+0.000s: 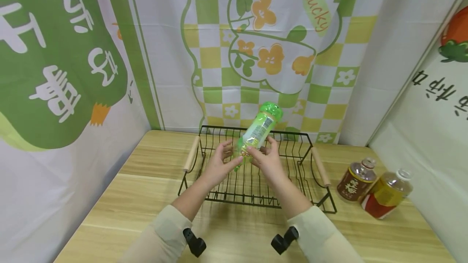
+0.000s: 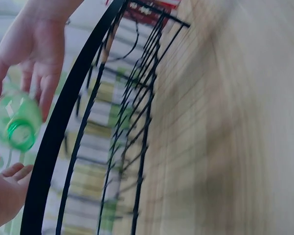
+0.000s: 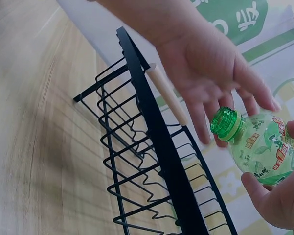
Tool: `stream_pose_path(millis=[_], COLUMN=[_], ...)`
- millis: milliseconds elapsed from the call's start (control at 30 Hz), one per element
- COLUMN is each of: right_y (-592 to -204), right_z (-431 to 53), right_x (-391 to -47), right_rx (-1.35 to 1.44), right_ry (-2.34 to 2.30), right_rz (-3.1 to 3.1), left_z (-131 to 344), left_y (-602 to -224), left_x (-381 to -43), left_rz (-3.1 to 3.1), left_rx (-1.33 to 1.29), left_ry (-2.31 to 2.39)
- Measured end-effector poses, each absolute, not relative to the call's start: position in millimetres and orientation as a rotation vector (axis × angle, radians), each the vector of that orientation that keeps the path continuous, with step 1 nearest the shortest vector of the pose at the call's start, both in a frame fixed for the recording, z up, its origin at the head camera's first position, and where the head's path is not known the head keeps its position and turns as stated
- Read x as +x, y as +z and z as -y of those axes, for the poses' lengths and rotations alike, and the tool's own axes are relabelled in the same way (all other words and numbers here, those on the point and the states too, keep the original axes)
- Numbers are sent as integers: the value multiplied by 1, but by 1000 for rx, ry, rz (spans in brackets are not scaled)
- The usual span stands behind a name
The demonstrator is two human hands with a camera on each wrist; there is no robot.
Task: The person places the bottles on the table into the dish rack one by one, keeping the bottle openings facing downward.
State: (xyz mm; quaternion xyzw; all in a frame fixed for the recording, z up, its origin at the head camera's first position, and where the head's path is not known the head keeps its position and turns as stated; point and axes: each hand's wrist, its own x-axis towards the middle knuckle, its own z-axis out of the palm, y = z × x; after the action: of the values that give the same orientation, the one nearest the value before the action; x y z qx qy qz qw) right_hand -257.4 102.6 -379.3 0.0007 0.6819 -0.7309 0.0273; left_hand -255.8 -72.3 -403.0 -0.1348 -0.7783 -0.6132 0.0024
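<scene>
A green plastic bottle (image 1: 258, 130) is tilted over the wire rack (image 1: 243, 204), its base up to the right and its neck down to the left. My right hand (image 1: 268, 161) holds it, thumb across the label and fingers behind. My left hand (image 1: 219, 167) is by the neck end, its thumb close to the bottle and its fingers loosely extended. In the right wrist view the bottle's threaded neck (image 3: 227, 123) is bare of a cap, and the left hand (image 3: 210, 73) spreads its fingers beside it. The left wrist view shows the bottle's mouth (image 2: 22, 135) facing the camera.
The black rack has wooden side handles (image 1: 321, 167) and stands on a wood-grain table (image 1: 124, 198). To its right are a brown-labelled bottle (image 1: 356, 182) and a red-and-yellow-labelled bottle (image 1: 386, 194), both uncapped. A printed curtain (image 1: 210, 52) hangs behind.
</scene>
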Motion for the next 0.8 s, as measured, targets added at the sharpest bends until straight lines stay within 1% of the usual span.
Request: stream_pose_path(millis=[233,400,600,800], right_y=[-383,-385,-387,-392], right_z=[-97,-90,-78,-67], right_x=[-266,-277,-288,-297], right_rx=[15,48,65,75], right_ry=[-2177,-2114,-2007,-1988], right_rz=[-2194,-2244,-2341,-2351], left_z=[120,152,169,170], left_y=[-401,-409,-427,-437], left_x=[-272,-287,-299,-301], left_rz=[2503,2652,2755,2710], left_rx=[-235,-60,68,58], left_ry=[-1689,-1525,-1585,-1749])
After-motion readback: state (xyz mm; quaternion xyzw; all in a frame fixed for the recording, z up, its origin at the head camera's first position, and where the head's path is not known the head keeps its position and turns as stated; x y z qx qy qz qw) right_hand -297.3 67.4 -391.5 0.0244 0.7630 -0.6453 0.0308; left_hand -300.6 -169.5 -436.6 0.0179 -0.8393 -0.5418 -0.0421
